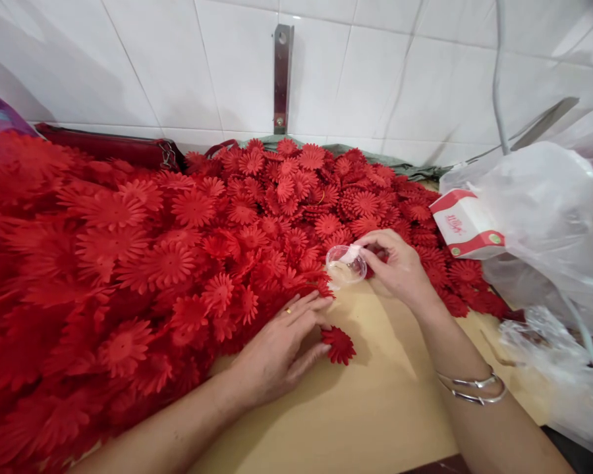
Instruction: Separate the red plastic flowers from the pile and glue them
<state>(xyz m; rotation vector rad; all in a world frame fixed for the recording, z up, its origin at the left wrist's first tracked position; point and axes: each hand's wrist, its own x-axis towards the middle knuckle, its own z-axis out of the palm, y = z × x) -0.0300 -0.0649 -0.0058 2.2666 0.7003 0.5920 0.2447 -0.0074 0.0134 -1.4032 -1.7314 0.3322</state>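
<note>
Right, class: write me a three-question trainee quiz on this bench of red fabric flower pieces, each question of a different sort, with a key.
1. True or false: the left hand rests on the single red fabric flower lying on the tan wooden table.
2. The right hand holds: A) scissors B) a small clear plastic cup C) a pen.
3. Fill in: the red-and-white carton lies against a clear plastic ____.

Key: 1 true; 2 B; 3 bag.

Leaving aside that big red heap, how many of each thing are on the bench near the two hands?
Loose red flower by the left hand: 1
Clear small cup at the right hand: 1
Red-and-white box: 1
Clear plastic bags: 2
Total: 5
</note>
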